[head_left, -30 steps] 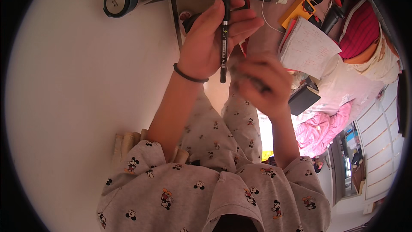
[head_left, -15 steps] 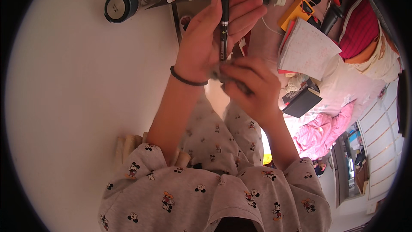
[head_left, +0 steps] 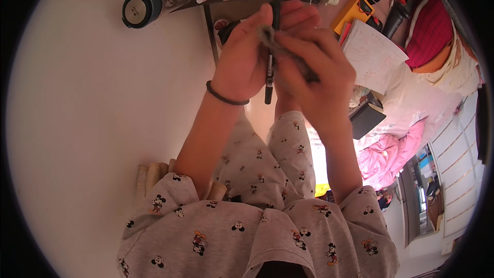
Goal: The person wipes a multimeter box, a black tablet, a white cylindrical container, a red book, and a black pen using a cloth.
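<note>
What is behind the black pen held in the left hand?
Behind the black pen lies the left hand, its palm and fingers backing it. The right hand, blurred, covers the pen's upper part, so whatever sits beyond there is hidden.

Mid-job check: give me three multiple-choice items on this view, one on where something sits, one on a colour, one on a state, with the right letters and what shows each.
1. Where is the bottle relative to the hands?
A. upper left of them
B. lower right of them
C. between them

2. What colour is the band on the left wrist?
A. white
B. black
C. yellow

3. What is the left hand doing?
A. resting flat and empty
B. holding a dark pen
C. gripping the bottle

Answers:
1 A, the bottle lies toward the top left of the picture, apart from both hands.
2 B, a thin black band circles the wrist.
3 B, its fingers close around the pen, while the right hand touches the pen from the other side.
</note>
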Tool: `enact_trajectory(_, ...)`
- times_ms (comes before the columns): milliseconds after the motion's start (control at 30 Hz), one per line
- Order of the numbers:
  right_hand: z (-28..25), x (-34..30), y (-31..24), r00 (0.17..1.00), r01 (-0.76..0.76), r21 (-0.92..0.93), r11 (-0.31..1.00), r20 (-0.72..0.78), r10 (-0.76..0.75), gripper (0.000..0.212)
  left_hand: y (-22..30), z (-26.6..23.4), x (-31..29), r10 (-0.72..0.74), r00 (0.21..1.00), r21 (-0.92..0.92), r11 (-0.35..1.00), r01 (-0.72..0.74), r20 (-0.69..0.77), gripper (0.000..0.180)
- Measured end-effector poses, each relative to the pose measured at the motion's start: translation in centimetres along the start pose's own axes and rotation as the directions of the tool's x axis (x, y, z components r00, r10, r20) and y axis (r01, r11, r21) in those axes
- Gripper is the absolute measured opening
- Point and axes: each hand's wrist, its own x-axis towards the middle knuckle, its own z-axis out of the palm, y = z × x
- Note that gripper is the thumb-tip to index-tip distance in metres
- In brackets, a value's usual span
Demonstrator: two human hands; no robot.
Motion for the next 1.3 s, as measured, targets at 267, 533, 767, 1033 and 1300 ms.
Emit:
enact_trajectory(267, -0.3, -4.7, 0.4, 0.971, 0.030, 0.123, 0.992, 0.231, -0.058, 0.024, 0.0, 0.0, -0.3, -0.028, 0.997, -0.108, 0.994, 0.020, -0.066, 0.049)
enact_trajectory(533, -2.6, -2.7, 0.0, 0.945, -0.031, 0.152, 0.988, 0.326, -0.020, 0.023, -0.8, -0.1, -0.6, -0.042, 0.988, -0.199, 0.980, 0.011, -0.150, 0.046)
enact_trajectory(767, -1.2, -1.8, 0.2, 0.997, 0.026, -0.038, 0.999, 0.075, -0.023, 0.024, -0.9, 0.3, -0.6, -0.082, 0.997, -0.117, 0.990, 0.081, 0.001, 0.048)
enact_trajectory(1033, -1.2, -5.8, 0.7, 0.903, 0.063, 0.138, 0.988, 0.413, -0.116, 0.022, 0.2, 0.2, -0.5, -0.032, 0.999, -0.090, 0.995, 0.028, -0.035, 0.045)
enact_trajectory(1300, -3.8, 0.5, 0.5, 0.994, 0.107, -0.035, 0.994, 0.016, -0.106, 0.024, 0.2, 0.7, -1.2, -0.063, 0.998, 0.012, 0.998, 0.063, -0.005, 0.044)
